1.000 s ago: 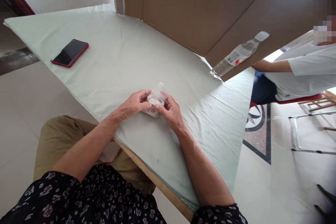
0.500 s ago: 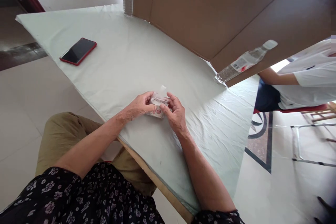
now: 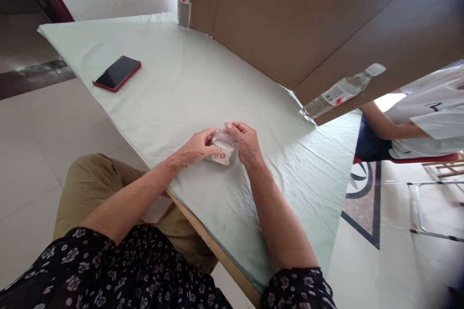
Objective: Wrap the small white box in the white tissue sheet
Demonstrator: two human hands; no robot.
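Note:
A small white box (image 3: 225,155) with red print rests at the tabletop near its front edge. My left hand (image 3: 199,146) is closed on the box's left side, its thumb across the printed face. Translucent plastic (image 3: 224,137), like a wrapper or flap, rises from the far side of the box. My right hand (image 3: 247,144) pinches the upper end of that plastic between thumb and fingers, just beyond the box. The fingertips of both hands are partly hidden.
A pale cloth covers the table (image 3: 174,91). At the far left lies a phone (image 3: 116,73) in a red case. A cardboard panel (image 3: 290,19) stands behind, with a water bottle (image 3: 184,0) and a leaning bottle (image 3: 342,91) against it. A seated person (image 3: 409,125) is at the right.
My right hand has moved up from the box's right side to the plastic's upper end, uncovering more of the printed face. My left hand keeps its grip. The camera view has shifted slightly.

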